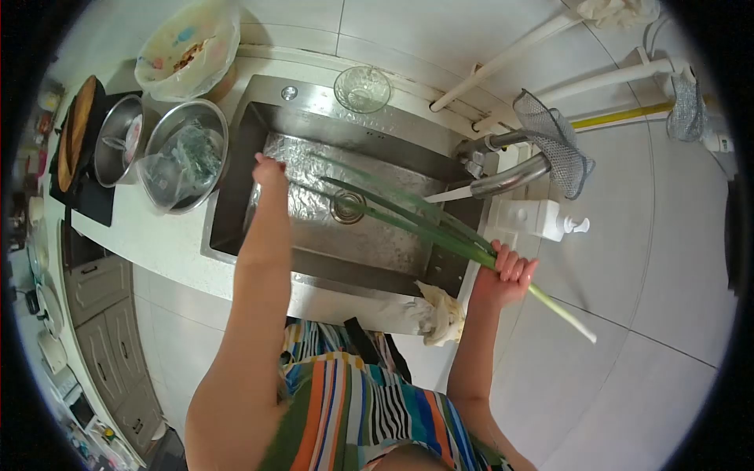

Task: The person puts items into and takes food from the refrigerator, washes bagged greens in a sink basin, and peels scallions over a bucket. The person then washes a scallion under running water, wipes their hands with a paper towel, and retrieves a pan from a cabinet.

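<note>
A long green onion (440, 233) stretches across the sink, its white root end pointing out past the right rim. My right hand (512, 275) is wrapped round its pale lower stalk. Over the left part of the basin, my left hand (271, 171) is closed, with the tip of one long leaf running up to its fingers. The other leaves fan out above the basin. From the faucet (514, 177), a stream of water falls onto the leaves. The steel sink (314, 271) has a wet floor and a round drain (348, 207).
Left of the sink stand a metal bowl (226, 149) with a plastic bag and another metal bowl (102, 153). A lined bin (157, 78) and a glass bowl (362, 89) are behind. A soap bottle (542, 220) stands right; a cloth (441, 314) hangs over the front edge.
</note>
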A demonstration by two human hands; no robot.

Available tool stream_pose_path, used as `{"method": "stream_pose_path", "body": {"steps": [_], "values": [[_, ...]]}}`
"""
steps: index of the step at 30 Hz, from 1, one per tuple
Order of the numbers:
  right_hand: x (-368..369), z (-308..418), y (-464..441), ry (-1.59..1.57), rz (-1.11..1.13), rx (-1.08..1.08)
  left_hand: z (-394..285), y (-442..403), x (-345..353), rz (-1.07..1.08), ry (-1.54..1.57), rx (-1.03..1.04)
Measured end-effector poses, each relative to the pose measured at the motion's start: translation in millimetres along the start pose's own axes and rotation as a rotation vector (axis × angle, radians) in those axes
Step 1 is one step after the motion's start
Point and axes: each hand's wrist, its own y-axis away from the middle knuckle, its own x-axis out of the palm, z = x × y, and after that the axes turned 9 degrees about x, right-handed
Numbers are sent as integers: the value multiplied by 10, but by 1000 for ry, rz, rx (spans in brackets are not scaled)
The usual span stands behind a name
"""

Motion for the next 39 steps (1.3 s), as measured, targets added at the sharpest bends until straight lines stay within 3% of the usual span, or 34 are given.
{"method": "stream_pose_path", "body": {"steps": [1,3,4,5,6,7,8,10,14,16,19,20,22,25,26,28,29,31,32,35,37,38,39], "values": [[-67,-130,-105,-24,5,12,-182,21,-51,-8,-161,128],[-16,-560,-203,141,-356,64,6,-78,-122,542,-205,709],[-147,-800,-259,52,-236,136,30,126,-79,733,-376,955],[-215,-1021,-301,-43,-114,206,14,550,-64,789,-513,1117],[-113,-1198,-295,-79,-200,295,-211,1066,-71,1018,-523,1070],[-6,-1362,-291,-114,-282,387,-126,1223,-81,1126,-697,1261],[6,-1502,-310,-124,-280,396,-132,1422,-98,1322,-866,1153],[-61,-1734,-306,-432,65,633,30,1634,-178,1419,-1118,1073],[3,-1739,-311,-249,58,696,163,1234,-283,1433,-1044,1008],[-13,-1592,-332,-130,-230,586,66,1111,-418,1239,-1334,1051],[-128,-1715,-322,-78,-139,457,214,1274,-414,1254,-1372,1067],[-10,-1726,-236,-79,-151,434,316,1358,-337,1278,-1366,1081],[267,-1794,-51,253,-24,625,489,1520,-166,1246,-1025,835],[431,-1592,-184,366,-254,416,248,1627,-231,1309,-1214,818],[409,-1531,-263,361,-255,415,213,1621,-258,1310,-1218,822],[288,-1357,-429,259,-76,347,174,1620,-329,1357,-1318,610],[173,-1356,-489,254,-84,342,215,1638,-359,1365,-1325,614],[-6,-1380,-577,-205,34,630,364,1714,-358,1368,-987,636],[-20,-1372,-575,-204,35,629,415,1739,-316,1368,-986,637],[12,-1389,-425,-162,-20,737,527,1864,-96,1324,-925,582],[60,-1457,-212,292,120,435,577,2020,95,1297,-699,716],[19,-1445,-236,301,136,450,589,2098,141,1275,-690,710],[-54,-1404,-313,346,62,452,591,2162,186,1228,-747,895]]}}
